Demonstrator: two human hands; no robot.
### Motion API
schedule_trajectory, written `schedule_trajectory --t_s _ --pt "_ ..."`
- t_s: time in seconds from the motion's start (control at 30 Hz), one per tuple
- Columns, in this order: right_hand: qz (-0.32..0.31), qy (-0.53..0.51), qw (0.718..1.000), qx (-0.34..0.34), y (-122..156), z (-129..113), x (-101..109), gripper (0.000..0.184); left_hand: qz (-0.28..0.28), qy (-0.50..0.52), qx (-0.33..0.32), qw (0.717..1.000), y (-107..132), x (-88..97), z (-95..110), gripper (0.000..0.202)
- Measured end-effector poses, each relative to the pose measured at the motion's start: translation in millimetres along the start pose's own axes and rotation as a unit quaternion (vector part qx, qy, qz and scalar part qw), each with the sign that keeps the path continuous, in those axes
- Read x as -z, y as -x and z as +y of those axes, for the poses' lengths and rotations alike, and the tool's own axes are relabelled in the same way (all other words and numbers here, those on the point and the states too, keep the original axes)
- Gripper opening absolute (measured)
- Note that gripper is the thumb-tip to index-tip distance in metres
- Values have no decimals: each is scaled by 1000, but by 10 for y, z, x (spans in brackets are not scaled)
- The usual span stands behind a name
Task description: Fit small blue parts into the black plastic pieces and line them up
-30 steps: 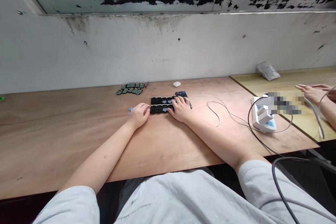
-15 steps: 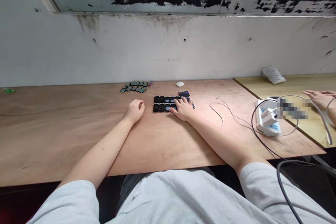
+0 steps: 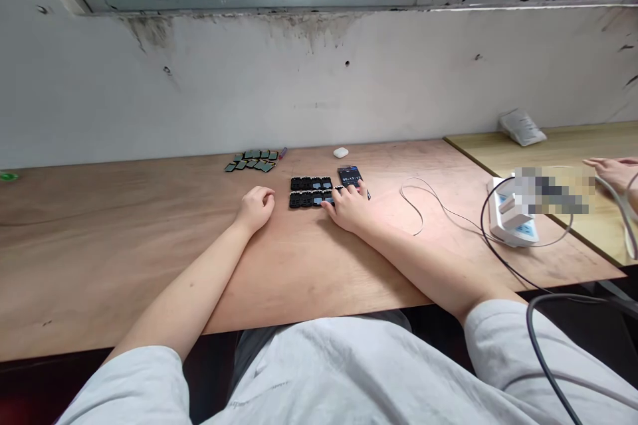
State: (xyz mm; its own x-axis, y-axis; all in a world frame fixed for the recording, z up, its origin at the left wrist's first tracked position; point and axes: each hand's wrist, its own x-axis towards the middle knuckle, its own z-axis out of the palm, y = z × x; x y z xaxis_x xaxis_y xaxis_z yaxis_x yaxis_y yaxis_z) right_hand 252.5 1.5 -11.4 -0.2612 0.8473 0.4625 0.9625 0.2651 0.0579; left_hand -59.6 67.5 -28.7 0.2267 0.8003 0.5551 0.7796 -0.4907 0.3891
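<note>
My left hand rests on the wooden table, its fingers curled in and nothing showing in them. To its right lie two rows of small black plastic parts, some with pale grey-blue rectangles. Over the right end of the front row, my right hand lies with its fingers spread, hiding some of the parts. The fingertips reach the front row and the lower edge of a phone, whose dark screen shows a running time. Small flat green pieces resembling circuit boards lie in two rows farther back, left of the black parts.
A white rounded case sits near the wall, and a small purplish stick lies beside the green pieces. At the right are a white power strip with plugs and cables, a white packet, and another person's hand.
My right hand has drawn slightly back from the rear row, uncovering more of it and more of the phone's screen. My left hand stays put. The view has tilted down a little.
</note>
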Motion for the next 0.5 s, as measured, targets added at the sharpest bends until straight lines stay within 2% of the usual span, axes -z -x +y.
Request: schedule_trajectory --t_s 0.3,0.5 --pt "-14 -59 998 -5 49 -17 125 66 -4 1 -8 1000 12 -25 -2 29" --pt "0 -85 996 13 41 -25 93 59 0 -27 -40 999 14 52 129 29"
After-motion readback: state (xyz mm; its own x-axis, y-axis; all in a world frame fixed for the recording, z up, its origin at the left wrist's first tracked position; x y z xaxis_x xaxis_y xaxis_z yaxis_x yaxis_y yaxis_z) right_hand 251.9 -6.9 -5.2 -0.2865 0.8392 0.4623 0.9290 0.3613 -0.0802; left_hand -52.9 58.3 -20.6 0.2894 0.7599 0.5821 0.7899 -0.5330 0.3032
